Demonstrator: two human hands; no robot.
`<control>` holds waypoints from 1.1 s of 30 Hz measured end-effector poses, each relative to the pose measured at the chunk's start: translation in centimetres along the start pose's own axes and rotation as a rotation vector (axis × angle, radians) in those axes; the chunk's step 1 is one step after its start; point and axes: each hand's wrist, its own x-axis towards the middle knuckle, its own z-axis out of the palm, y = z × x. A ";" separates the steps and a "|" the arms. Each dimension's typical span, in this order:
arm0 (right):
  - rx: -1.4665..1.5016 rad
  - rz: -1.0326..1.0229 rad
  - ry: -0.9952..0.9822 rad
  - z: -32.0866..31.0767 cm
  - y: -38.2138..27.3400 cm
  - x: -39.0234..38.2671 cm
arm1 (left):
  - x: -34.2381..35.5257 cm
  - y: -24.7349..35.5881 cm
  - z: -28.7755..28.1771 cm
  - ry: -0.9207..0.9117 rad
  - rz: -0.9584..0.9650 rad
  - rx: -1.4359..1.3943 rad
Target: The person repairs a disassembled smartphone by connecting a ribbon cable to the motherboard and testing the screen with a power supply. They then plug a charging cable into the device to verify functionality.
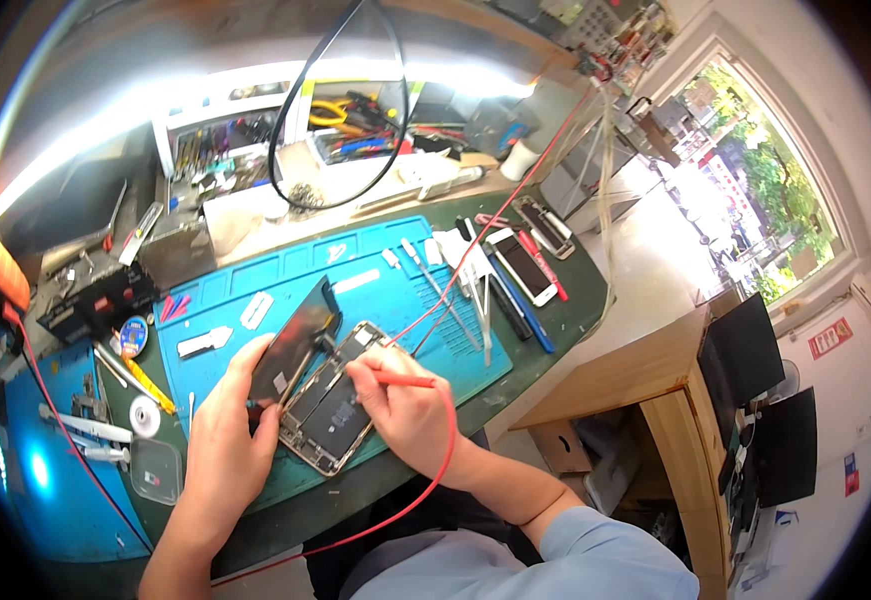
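Observation:
An opened phone (333,425) lies at a slant on the blue work mat (238,357), its dark battery and inner boards bare. Its screen panel (297,325) is tilted up along the phone's left side, and a dark flex cable appears to link the two near the top. My left hand (223,430) grips the panel's lower left edge between thumb and fingers. Pinched in my right hand (413,412) is a red test probe (400,379), pointing at the upper part of the phone's inside. The probe's tip is hidden by my fingers.
A red lead (417,518) loops from the probe below my right wrist. Right of the phone lie tweezers (486,318), pens and a white phone (522,266). A clear box (156,471) and solder spool (144,416) sit left. A black cable loop (272,150) hangs overhead.

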 end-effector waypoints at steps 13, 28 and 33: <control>-0.027 0.064 -0.034 -0.5 -0.3 0.1 | 0.2 0.3 0.1 -0.022 -0.053 -0.062; 0.123 0.164 -0.024 0.6 0.2 -0.7 | -0.2 -0.5 -0.1 -0.040 -0.047 0.010; 0.130 0.164 -0.029 0.4 0.2 -0.6 | -0.1 -0.5 0.0 -0.038 -0.045 0.009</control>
